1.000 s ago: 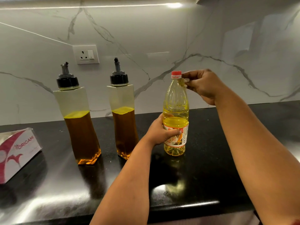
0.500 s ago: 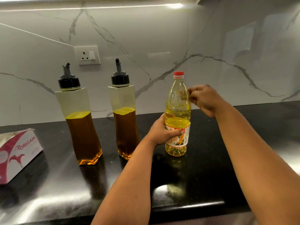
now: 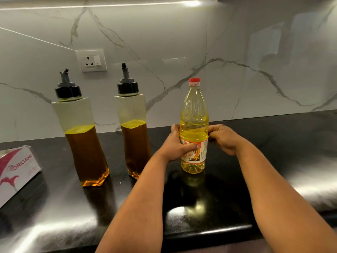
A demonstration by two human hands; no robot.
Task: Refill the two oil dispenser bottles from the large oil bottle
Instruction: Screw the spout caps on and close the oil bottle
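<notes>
The large oil bottle (image 3: 194,114) stands upright on the black counter (image 3: 228,194), about half full of pale yellow oil, with its red cap (image 3: 194,82) on. My left hand (image 3: 177,145) wraps around its labelled lower part from the left. Against the bottle's right side at label height sits my right hand (image 3: 223,138), fingers curled. Two square dispenser bottles stand to the left, each a bit over half full of darker oil: the left dispenser (image 3: 80,132) and the right dispenser (image 3: 134,128). Both carry black collars and grey spouts.
A white and pink tissue box (image 3: 16,170) lies at the counter's far left. A wall socket (image 3: 92,60) sits on the marble backsplash behind the dispensers. The counter's front edge runs below my forearms.
My right hand has come down from beside the red cap to the bottle's right side at label height. My left hand stays on the bottle. The bottles have not moved.
</notes>
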